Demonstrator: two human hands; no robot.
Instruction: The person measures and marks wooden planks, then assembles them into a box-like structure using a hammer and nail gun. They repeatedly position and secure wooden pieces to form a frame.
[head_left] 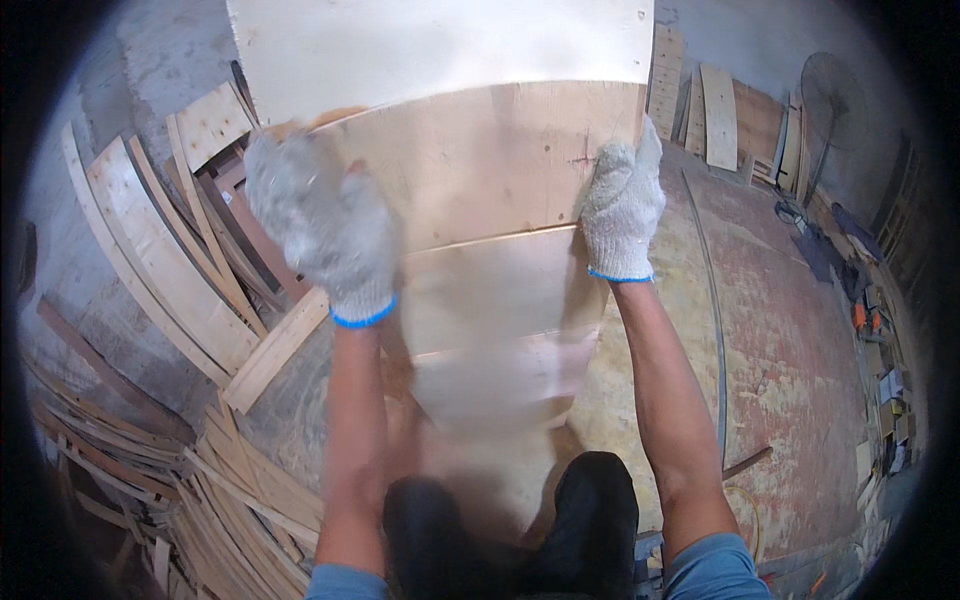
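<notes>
A tan wooden board [480, 160] with a curved upper edge and a few dark knots spans the space between my hands. Above it stands a pale, nearly white panel [440, 45], and lower wooden sections [490, 290] continue down toward my legs. My right hand [625, 205], in a white knit glove with a blue cuff, is closed at the board's right edge. At its left edge is my left hand [320, 220], gloved the same way. Motion blurs that hand, and its fingers' grip is unclear.
Curved boards [165, 255] lean against the left wall, above a heap of thin wood strips [230, 490]. More boards [718, 115] and a standing fan [832, 95] are at the back right. Tools and small boxes [890, 385] line the right side of the worn floor [790, 370].
</notes>
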